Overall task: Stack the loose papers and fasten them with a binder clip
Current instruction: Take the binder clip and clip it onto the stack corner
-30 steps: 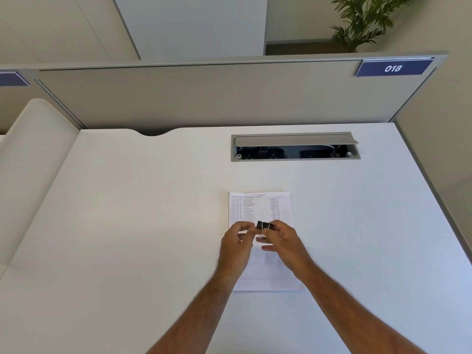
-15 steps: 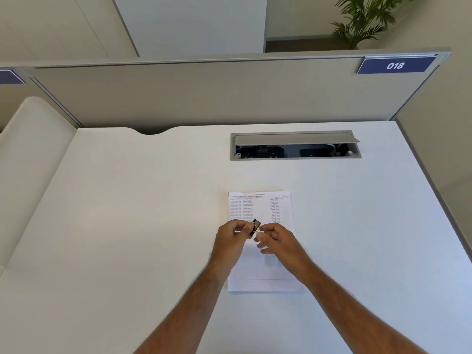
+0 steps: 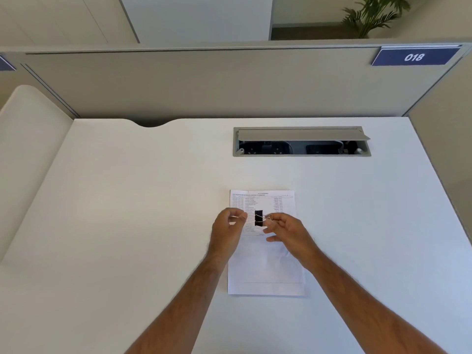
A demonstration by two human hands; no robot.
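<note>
Bench, white, carries printed papers stacked near the cable hatch. Above the papers, right hand pinches the wire handle of a black binder clip; left hand fingers curl beside it, apparently empty. Blue label reads "018".

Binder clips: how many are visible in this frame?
1. The black binder clip is held above the papers, its wire handle pinched by the right hand. Hands may hide others.
</note>
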